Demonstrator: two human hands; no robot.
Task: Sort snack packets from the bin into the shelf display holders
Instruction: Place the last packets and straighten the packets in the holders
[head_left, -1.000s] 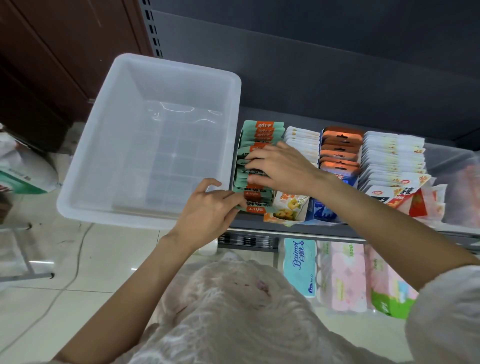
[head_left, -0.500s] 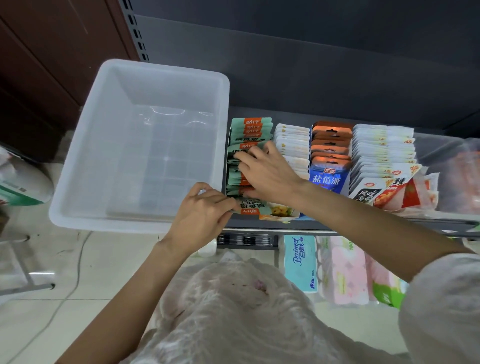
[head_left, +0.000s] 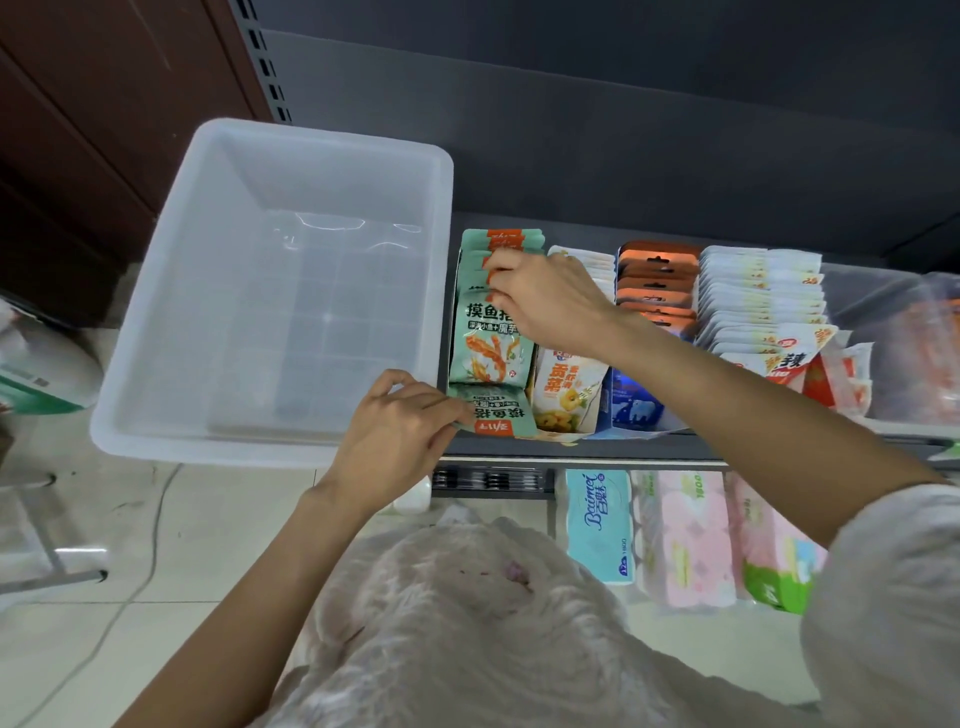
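Basically near done: bin (head_left: 156, 332) looks empty, teal snack packets (head_left: 485, 338) in leftmost holder on shelf (head_left: 571, 449). R hand (head_left: 540, 299) fingers curled over row tops, pinching pkts upright. L hand (head_left: 400, 431) pinches loose front pkt (head_left: 496, 413), lying flipped at holder front. Risk: row packed tight, forcing pkt in could buckle it or tip row fwd off shelf edge.

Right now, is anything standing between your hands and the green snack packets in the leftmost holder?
Nothing visible does. The right hand already touches the upright green snack packets, and the left hand holds the front packet at the holder's front edge.
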